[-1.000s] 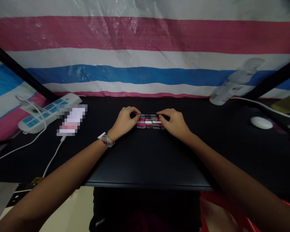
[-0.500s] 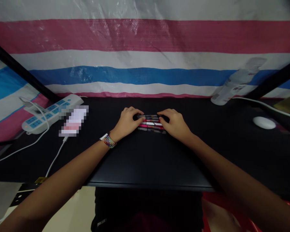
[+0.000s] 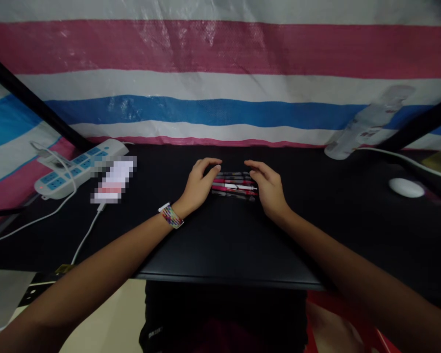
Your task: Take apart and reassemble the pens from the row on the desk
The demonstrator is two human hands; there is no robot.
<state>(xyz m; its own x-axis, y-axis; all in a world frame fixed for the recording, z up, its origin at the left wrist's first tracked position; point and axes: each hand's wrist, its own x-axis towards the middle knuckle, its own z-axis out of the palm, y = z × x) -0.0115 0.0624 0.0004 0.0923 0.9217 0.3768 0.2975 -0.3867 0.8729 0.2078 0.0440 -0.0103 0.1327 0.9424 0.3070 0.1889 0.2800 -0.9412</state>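
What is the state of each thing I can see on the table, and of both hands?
Left hand: open, thumb and fingers apart, by the pens' left ends.
Right hand: half open, by the pens' right ends.
Pens: lying side by side, roughly parallel.
Power strip: charger plugged in.
Phone: bright, picture blurred, white cable attached.
Bottle: standing; contents unclear.
White mouse: lying apart from the hands.
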